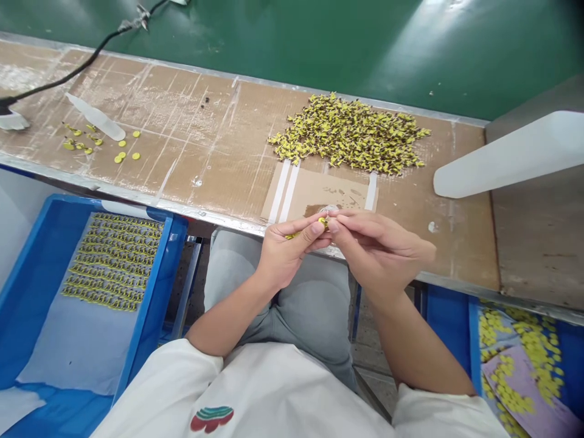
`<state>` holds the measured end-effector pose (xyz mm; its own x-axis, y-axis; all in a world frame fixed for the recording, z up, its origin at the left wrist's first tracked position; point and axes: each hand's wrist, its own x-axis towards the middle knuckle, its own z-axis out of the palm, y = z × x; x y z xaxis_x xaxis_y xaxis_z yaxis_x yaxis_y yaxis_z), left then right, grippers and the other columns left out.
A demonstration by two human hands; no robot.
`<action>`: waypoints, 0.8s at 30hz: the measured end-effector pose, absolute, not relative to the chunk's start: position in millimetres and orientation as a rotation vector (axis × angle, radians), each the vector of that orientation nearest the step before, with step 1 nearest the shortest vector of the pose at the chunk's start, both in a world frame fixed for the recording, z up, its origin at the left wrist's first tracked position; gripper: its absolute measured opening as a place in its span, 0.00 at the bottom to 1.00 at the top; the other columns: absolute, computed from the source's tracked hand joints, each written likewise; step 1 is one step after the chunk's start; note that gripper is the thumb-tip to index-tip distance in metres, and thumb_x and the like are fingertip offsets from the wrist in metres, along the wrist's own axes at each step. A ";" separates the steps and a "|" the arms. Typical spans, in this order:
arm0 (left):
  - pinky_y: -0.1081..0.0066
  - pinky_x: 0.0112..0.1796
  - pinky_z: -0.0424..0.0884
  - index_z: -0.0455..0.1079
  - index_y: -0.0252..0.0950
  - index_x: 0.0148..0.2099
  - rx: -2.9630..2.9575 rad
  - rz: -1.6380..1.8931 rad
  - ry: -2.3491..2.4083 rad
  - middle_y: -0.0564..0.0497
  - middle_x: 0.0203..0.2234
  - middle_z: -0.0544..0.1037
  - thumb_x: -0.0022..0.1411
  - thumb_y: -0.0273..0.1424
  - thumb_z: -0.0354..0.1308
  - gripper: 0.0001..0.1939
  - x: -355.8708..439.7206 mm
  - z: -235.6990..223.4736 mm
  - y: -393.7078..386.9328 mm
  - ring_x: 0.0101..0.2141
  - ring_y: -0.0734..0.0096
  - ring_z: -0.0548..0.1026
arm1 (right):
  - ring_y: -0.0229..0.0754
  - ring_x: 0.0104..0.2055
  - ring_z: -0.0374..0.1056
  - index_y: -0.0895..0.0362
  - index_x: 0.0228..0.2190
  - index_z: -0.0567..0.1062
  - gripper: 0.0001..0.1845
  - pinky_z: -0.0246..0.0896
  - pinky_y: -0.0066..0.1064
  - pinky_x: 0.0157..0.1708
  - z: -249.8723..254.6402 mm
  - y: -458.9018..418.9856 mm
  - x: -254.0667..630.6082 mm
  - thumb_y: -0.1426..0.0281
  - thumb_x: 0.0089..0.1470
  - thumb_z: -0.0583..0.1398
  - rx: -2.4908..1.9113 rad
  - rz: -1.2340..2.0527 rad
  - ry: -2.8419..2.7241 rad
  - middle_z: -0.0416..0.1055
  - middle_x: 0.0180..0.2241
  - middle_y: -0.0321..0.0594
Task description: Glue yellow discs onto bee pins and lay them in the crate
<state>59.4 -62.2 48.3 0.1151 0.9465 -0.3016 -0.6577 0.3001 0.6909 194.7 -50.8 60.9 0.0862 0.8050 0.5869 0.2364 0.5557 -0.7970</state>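
My left hand (285,252) and my right hand (376,246) meet over the near edge of the cardboard-covered bench (205,152). Both pinch one small yellow part (323,221) between thumbs and fingertips. A bit of yellow also shows by the left palm. Just beyond the hands lies a big heap of small yellow-and-black parts (349,134). A taped cardboard patch (319,191) lies between the heap and my hands.
A blue tray (27,274) at lower left holds neat rows of yellow parts (114,261) on a grey sheet. Another blue tray (444,316) at lower right holds loose yellow discs (520,359). A white bottle (95,117), scattered yellow bits (82,143), a black cable (68,73) and a white object (506,158) lie on the bench.
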 end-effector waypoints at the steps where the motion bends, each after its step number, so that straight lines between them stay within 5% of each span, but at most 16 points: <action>1: 0.76 0.38 0.81 0.83 0.39 0.42 0.466 1.247 0.828 0.48 0.37 0.86 0.53 0.37 0.73 0.14 59.1 49.1 -62.5 0.33 0.73 0.83 | 0.45 0.40 0.79 0.49 0.37 0.84 0.15 0.77 0.41 0.44 61.1 -50.1 194.5 0.78 0.47 0.71 -0.958 0.526 -1.466 0.82 0.38 0.38; 9: 0.78 0.39 0.81 0.83 0.37 0.40 0.574 1.373 1.091 0.49 0.37 0.86 0.50 0.33 0.75 0.13 67.2 58.3 -65.1 0.37 0.72 0.83 | 0.37 0.30 0.77 0.52 0.32 0.84 0.02 0.72 0.30 0.40 69.8 -51.0 193.5 0.68 0.53 0.68 -1.038 0.423 -1.443 0.82 0.30 0.36; 12: 0.78 0.39 0.81 0.83 0.36 0.39 0.617 1.359 1.108 0.49 0.36 0.85 0.47 0.33 0.77 0.16 69.4 58.7 -62.0 0.36 0.72 0.82 | 0.35 0.26 0.73 0.56 0.31 0.84 0.09 0.71 0.29 0.35 68.8 -51.2 196.7 0.63 0.54 0.68 -1.012 0.499 -1.371 0.81 0.27 0.38; 18: 0.85 0.19 0.65 0.82 0.35 0.43 0.620 1.203 1.049 0.54 0.25 0.77 0.43 0.32 0.78 0.22 71.1 65.5 -63.7 0.22 0.84 0.68 | 0.31 0.19 0.58 0.56 0.33 0.85 0.16 0.57 0.26 0.21 78.7 -66.7 199.6 0.57 0.48 0.70 -1.081 0.793 -1.111 0.76 0.22 0.36; 24: 0.83 0.19 0.60 0.81 0.32 0.40 0.622 1.234 1.065 0.54 0.23 0.74 0.43 0.33 0.78 0.20 76.5 67.4 -74.4 0.23 0.84 0.65 | 0.37 0.30 0.73 0.55 0.34 0.86 0.21 0.72 0.28 0.39 80.9 -78.3 196.7 0.58 0.37 0.76 -1.111 1.110 -0.852 0.81 0.31 0.38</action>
